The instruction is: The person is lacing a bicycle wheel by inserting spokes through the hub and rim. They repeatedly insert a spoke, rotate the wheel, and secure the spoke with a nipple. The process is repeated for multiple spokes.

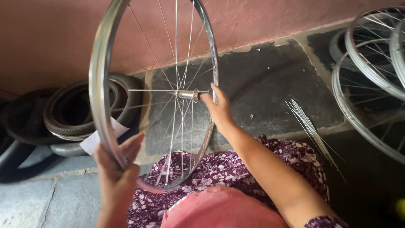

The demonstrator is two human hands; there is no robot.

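head view shows a bicycle wheel [154,95] held upright above the person's lap, in front of a pink wall [50,38]. the left hand [118,169] is clamped on the lower left of the rim, fingers curled round the metal. the right hand [217,107] reaches to the hub [187,94] at the wheel's centre, fingertips pinching at its end; whether they grip firmly i cannot tell. only one hand carries the wheel's weight, so a loose grip could let the rim swing or drop onto the lap. fingers near the hub could catch between thin spokes if the wheel turns. right of the wheel, a bundle of loose spokes [312,131] lies on the stone floor [274,80]; more rims [371,63] lean further right. left of the wheel, old tyres [80,109] are stacked.
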